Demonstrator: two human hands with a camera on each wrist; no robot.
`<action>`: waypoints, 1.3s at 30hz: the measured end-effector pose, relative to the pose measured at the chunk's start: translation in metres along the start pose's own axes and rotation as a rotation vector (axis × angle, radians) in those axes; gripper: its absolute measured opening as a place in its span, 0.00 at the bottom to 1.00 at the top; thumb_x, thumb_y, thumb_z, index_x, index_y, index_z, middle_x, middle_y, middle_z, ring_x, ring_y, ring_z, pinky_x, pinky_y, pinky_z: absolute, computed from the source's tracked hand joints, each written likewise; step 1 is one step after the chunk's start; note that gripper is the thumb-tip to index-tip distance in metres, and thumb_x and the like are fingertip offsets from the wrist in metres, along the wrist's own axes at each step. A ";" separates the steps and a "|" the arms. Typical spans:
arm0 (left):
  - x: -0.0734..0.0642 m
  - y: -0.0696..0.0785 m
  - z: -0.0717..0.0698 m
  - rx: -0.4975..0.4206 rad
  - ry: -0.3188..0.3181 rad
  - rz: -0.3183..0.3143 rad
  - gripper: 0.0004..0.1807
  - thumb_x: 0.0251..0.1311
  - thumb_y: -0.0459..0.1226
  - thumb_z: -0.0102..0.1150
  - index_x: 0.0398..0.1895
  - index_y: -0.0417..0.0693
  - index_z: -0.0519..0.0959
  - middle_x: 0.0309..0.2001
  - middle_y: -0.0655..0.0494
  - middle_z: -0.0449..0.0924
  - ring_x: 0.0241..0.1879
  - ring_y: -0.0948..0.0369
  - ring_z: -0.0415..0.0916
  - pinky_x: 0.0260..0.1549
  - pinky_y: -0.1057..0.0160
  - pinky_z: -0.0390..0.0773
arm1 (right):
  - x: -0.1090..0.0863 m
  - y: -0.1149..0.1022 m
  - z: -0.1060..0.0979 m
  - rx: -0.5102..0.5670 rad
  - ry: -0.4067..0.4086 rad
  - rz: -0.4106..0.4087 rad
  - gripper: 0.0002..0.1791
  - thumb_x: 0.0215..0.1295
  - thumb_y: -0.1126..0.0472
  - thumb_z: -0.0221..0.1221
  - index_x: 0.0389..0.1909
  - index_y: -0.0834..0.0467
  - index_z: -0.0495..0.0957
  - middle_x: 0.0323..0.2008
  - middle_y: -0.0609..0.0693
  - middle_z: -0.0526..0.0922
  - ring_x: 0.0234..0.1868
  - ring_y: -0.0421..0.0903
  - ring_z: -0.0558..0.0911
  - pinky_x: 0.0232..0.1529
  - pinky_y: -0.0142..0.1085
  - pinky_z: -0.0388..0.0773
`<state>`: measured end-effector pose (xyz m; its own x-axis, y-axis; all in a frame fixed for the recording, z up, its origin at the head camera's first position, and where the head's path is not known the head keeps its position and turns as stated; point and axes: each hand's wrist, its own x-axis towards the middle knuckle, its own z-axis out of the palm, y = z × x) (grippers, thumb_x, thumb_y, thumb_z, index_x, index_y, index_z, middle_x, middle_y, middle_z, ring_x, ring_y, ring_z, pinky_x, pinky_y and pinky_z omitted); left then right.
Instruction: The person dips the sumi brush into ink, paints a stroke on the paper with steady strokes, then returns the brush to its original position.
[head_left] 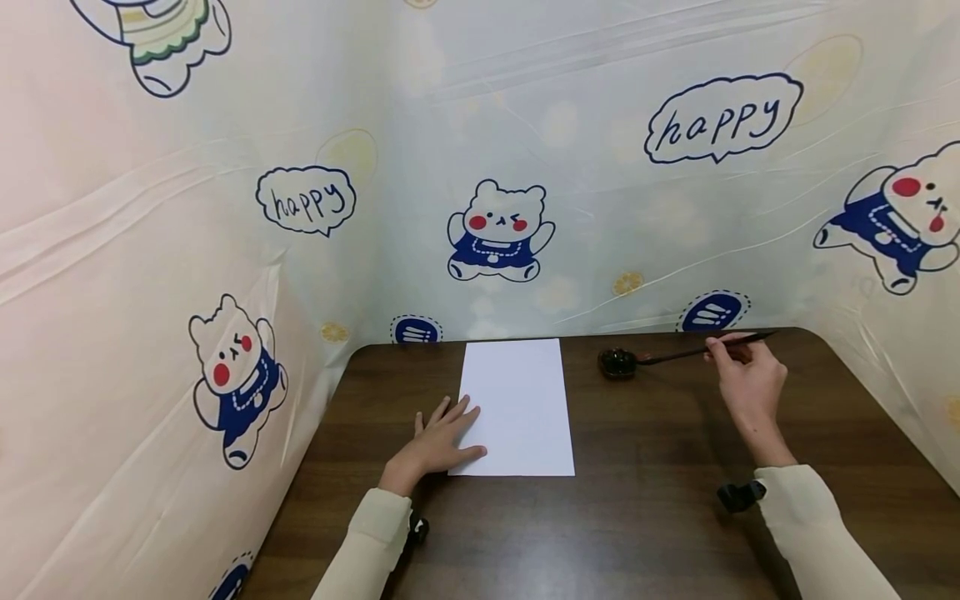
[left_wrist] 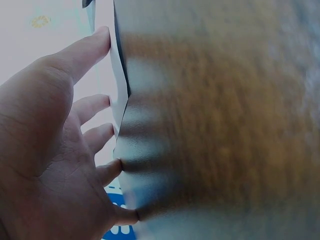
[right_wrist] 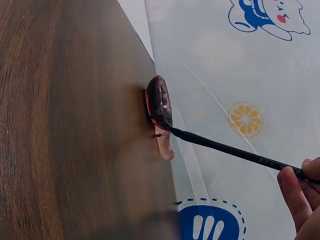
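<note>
A blank white sheet of paper [head_left: 517, 408] lies on the brown wooden table. My left hand [head_left: 435, 442] rests with spread fingers on its left edge; the left wrist view shows the fingertips [left_wrist: 104, 37] along the sheet's side. At the table's far right, my right hand [head_left: 750, 379] pinches a slim black brush [head_left: 675, 356] between thumb and fingers. The brush slants down to the left, its tip end at a small dark, glossy ink dish [head_left: 617, 363]. In the right wrist view the dish [right_wrist: 160, 102] looks reddish and translucent, and the bristles are hidden at its rim.
The wooden table [head_left: 600, 533] has rounded far corners. Pale printed curtains [head_left: 585, 167] with bears and "happy" bubbles stand round its back and sides. A black wrist camera [head_left: 741, 497] sits at the right cuff, another [head_left: 418, 530] at the left.
</note>
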<state>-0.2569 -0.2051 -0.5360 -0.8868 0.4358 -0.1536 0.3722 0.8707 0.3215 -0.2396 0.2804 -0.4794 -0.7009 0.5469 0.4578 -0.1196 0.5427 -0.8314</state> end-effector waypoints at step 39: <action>0.004 0.004 0.000 -0.009 0.001 -0.019 0.43 0.60 0.64 0.54 0.77 0.63 0.56 0.80 0.56 0.45 0.79 0.43 0.35 0.64 0.22 0.34 | 0.012 0.007 0.015 0.016 -0.041 0.003 0.16 0.65 0.50 0.63 0.40 0.61 0.82 0.35 0.59 0.87 0.26 0.17 0.77 0.27 0.15 0.72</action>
<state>-0.2591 -0.1994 -0.5355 -0.8939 0.4191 -0.1589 0.3529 0.8767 0.3270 -0.2589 0.2814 -0.4848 -0.7293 0.5216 0.4427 -0.1285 0.5312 -0.8374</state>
